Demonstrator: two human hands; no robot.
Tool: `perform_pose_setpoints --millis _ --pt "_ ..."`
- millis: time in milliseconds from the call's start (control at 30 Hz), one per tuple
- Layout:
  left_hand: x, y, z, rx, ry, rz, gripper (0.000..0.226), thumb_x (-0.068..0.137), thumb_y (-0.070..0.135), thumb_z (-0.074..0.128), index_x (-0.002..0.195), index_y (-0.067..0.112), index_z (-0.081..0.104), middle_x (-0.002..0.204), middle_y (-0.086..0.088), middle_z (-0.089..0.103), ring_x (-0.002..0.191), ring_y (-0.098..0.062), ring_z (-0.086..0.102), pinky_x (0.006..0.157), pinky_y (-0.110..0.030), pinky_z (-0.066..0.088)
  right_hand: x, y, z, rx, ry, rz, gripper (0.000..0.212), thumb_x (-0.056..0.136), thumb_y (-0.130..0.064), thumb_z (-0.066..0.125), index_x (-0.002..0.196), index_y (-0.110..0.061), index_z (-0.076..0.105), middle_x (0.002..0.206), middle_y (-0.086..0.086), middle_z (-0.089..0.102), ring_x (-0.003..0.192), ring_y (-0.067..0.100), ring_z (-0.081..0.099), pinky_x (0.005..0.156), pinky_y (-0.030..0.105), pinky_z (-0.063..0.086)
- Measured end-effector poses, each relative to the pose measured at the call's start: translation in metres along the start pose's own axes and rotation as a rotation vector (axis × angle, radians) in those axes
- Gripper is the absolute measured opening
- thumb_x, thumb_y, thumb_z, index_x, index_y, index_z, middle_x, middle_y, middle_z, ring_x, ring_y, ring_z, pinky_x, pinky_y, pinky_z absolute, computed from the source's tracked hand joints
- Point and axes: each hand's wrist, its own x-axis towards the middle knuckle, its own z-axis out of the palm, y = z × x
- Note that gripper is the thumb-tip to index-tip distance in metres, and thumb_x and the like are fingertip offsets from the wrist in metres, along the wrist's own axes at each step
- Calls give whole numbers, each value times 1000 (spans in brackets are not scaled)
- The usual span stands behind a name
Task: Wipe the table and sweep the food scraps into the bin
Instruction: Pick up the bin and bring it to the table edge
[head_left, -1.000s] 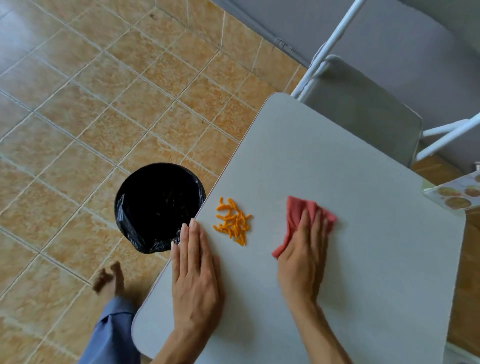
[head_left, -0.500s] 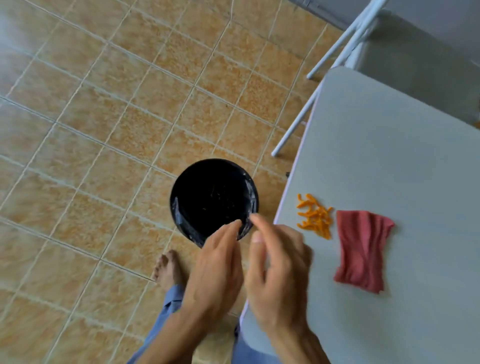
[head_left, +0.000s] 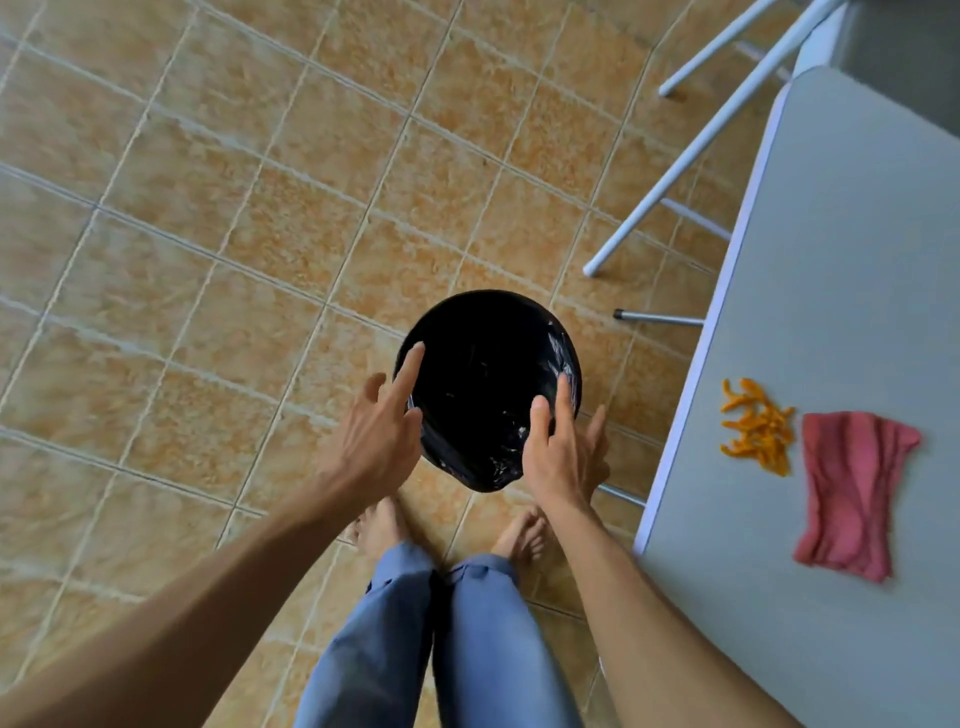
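A round bin (head_left: 483, 374) lined with a black bag stands on the tiled floor left of the grey table (head_left: 841, 291). My left hand (head_left: 382, 436) reaches to the bin's left rim with fingers spread. My right hand (head_left: 563, 449) is at the bin's right rim, fingers apart; whether either hand touches the rim I cannot tell. A small pile of orange food scraps (head_left: 758, 426) lies near the table's left edge. The red cloth (head_left: 852, 488) lies flat just right of the scraps, with no hand on it.
White chair legs (head_left: 691, 156) stand on the floor beyond the bin, by the table's far corner. A thin metal table leg (head_left: 657, 317) pokes out right of the bin. My bare feet (head_left: 447, 530) and blue trousers are just behind the bin.
Both hands left the table and went down to the bin on either side. The cloth was let go and stays beside the scraps. The view swung left toward the floor.
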Motion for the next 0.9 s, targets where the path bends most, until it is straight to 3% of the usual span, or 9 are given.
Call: perform_pose_setpoints --millis 100,167,200,267,333,467,600,733,900 --pt "27 -21 12 34 -90 -62 73 99 29 38 150 50 -9 160 -31 7 124 -47 52 80 -40 42 17 7 15 34 23 70 54 103 -65 22 155 -58 8 170 11 10 155 32 14 116 60 23" --pt "43 -30 23 29 -110 -85 75 98 28 40 150 50 -10 161 -30 2 118 -50 54 82 -40 43 25 13 26 71 -32 77 55 105 -61 22 156 -54 4 160 13 36 143 36 37 102 51 37" --pt "52 -33 29 24 -117 -77 76 98 28 41 151 49 -10 160 -28 6 113 -48 56 80 -39 42 28 16 31 86 -55 77 55 106 -60 23 157 -54 2 150 15 48 127 38 49 90 45 40" --pt "68 -43 37 -16 -94 -81 79 96 24 44 153 46 -7 153 -24 23 110 -45 54 80 -39 42 33 17 41 85 -60 68 56 106 -59 24 157 -54 0 135 14 58 96 34 54 77 38 37" --pt "83 -57 40 -65 -26 -135 83 94 18 47 154 44 -4 144 -26 35 113 -47 52 86 -45 45 37 17 57 59 -47 28 56 107 -56 26 157 -52 2 122 14 62 89 33 57 67 37 36" --pt "96 -81 33 6 85 -145 85 90 9 45 154 44 0 123 -29 55 97 -47 59 69 -43 43 46 7 87 78 18 -24 58 111 -32 30 157 -52 2 96 16 61 69 23 52 55 33 30" --pt "88 -93 23 14 144 -138 90 85 2 43 154 45 2 121 -27 61 97 -47 60 67 -46 45 51 -15 87 24 -22 -86 89 100 -1 41 156 -51 -8 92 15 60 68 27 54 56 33 34" --pt "71 -85 8 -99 201 -156 95 81 -1 45 153 45 5 136 -19 57 111 -44 59 78 -49 51 47 -27 65 -58 -80 -165 95 97 3 44 158 -46 -10 73 5 50 58 20 48 46 30 30" --pt "24 -47 -17 -188 283 -81 93 82 -4 45 155 42 11 144 -14 52 121 -41 56 81 -40 46 19 -41 14 -73 -145 -159 89 102 -5 43 157 -46 -13 69 6 53 54 21 50 44 30 30"
